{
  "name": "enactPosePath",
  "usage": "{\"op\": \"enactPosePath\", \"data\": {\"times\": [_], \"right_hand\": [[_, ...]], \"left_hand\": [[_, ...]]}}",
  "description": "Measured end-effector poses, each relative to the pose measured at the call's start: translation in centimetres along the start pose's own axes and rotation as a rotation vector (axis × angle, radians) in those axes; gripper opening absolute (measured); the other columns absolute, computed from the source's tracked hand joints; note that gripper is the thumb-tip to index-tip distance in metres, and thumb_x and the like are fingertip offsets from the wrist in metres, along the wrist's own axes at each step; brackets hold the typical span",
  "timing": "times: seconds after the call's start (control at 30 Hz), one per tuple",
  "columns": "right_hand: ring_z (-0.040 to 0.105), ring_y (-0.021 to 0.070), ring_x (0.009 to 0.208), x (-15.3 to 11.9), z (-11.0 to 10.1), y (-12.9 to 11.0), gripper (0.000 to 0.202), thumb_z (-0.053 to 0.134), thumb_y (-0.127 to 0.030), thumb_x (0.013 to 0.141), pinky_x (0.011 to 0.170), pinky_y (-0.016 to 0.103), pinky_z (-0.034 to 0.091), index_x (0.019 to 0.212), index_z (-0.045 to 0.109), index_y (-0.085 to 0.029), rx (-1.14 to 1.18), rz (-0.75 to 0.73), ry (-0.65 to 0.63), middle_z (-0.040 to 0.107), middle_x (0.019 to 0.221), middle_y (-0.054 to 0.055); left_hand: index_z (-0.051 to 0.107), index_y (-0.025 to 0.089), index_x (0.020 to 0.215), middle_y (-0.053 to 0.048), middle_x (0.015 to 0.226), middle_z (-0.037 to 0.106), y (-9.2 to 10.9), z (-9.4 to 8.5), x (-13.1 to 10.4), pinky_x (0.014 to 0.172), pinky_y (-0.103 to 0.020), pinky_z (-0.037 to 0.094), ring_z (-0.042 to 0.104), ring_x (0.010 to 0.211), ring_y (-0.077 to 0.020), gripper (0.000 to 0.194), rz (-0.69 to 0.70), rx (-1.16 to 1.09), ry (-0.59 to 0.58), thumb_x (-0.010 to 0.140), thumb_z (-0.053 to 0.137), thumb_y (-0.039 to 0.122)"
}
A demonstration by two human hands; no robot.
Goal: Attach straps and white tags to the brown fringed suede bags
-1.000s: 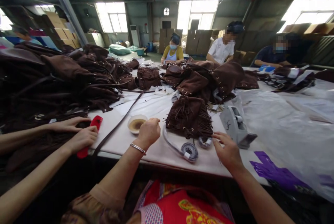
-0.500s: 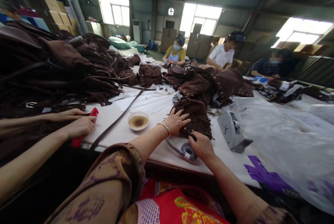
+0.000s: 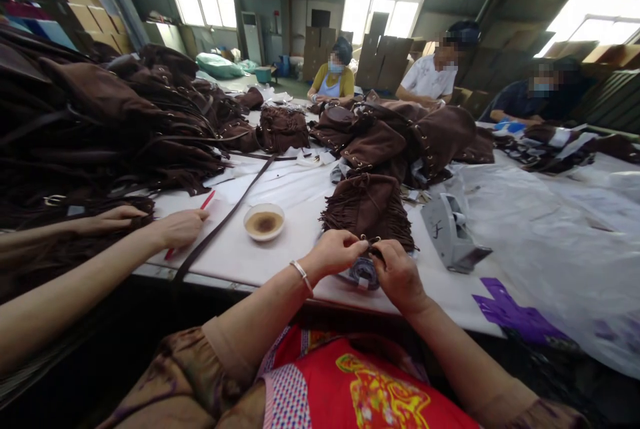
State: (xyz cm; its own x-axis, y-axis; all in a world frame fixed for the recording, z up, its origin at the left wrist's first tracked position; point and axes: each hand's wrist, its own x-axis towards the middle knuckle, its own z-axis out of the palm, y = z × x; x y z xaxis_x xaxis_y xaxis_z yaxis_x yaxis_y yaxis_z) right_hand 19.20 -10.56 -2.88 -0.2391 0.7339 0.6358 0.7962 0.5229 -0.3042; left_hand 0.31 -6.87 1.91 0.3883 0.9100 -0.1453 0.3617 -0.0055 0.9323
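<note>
A dark brown fringed suede bag (image 3: 367, 206) lies flat on the white-covered table, its edge with metal eyelets facing me. At that edge my left hand (image 3: 340, 252) pinches a dark drawstring between thumb and fingertips. Close beside it, my right hand (image 3: 399, 274) is also closed in a pinch on the drawstring; its exact grip is partly hidden by the fingers. A small grey-blue roll (image 3: 364, 270) with a white tag sits under my hands at the bag's lower edge.
A bowl of brown liquid (image 3: 264, 222) and a long dark strap (image 3: 227, 216) lie left. A co-worker's hand (image 3: 183, 228) holds a red tool. A grey tape dispenser (image 3: 453, 232) and clear plastic sheeting (image 3: 550, 236) are right. Brown bags (image 3: 115, 102) pile up left and behind.
My left hand has moved from lying spread on the bag down to its near edge, now pinching beside my right hand. The view tilted down, and the co-worker's red tool turned.
</note>
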Motion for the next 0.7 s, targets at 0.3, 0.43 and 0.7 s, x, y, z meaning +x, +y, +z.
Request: {"op": "enactPosePath", "data": {"times": [0.3,0.43,0.7], "right_hand": [[0.067,0.0204,0.080,-2.0,-2.1,-0.8,0.023,0.057,-0.034,0.090,0.071,0.035,0.059,0.104,0.065,-0.017,0.368,0.444,0.040,0.069,0.092,0.010],[0.059,0.0127,0.049,-1.4,-2.4,-1.8,0.035,0.062,-0.051,0.084,0.036,0.021,0.044,0.088,0.062,-0.016,0.890,1.017,-0.099,0.068,0.076,0.006],[0.051,0.0065,0.040,1.2,-1.7,-2.6,0.012,0.056,-0.025,0.089,0.031,0.014,0.034,0.086,0.058,-0.014,1.349,1.348,-0.067,0.062,0.063,0.000]], "left_hand": [[0.064,0.014,0.086,-0.003,0.073,0.069,-0.4,4.0,3.7,0.068,-0.030,0.057,0.064,0.062,-0.0133,0.020,-0.541,-0.808,-0.151,0.094,0.048,0.025],[0.065,0.014,0.088,-0.005,0.081,0.070,0.3,4.2,3.3,0.068,-0.029,0.057,0.066,0.070,-0.0151,0.017,-0.514,-0.900,-0.197,0.092,0.049,0.020],[0.063,0.016,0.078,-0.002,0.069,0.061,0.1,4.9,1.3,0.068,-0.027,0.049,0.056,0.064,-0.0140,0.032,-0.021,-0.155,-0.084,0.094,0.045,0.038]]}}
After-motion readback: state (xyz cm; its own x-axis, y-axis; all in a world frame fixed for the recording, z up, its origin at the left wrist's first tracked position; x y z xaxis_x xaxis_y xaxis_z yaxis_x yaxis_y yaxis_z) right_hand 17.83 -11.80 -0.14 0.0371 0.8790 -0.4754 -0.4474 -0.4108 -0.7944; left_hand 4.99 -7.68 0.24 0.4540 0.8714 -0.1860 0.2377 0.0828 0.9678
